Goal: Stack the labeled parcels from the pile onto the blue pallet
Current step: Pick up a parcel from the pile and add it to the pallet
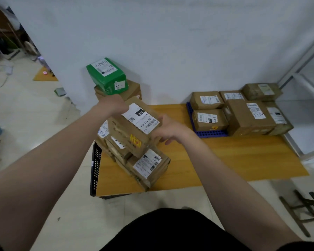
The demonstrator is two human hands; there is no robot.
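Note:
A brown cardboard parcel (132, 129) with a white label reading 102 is tilted above the pile of parcels (145, 167) at the centre. My left hand (112, 104) grips its far left corner. My right hand (168, 129) holds its right side, fingers curled under the edge. At the right, the blue pallet (209, 133) lies on a wooden board (243, 156) and carries several labeled brown parcels (248, 116) packed side by side.
A green parcel (106, 75) sits on a brown box (132, 89) against the white wall behind the pile. A black perforated crate (96, 167) edges the board's left side. A metal frame (304, 84) stands at right; a folded stool (303, 209) lies lower right.

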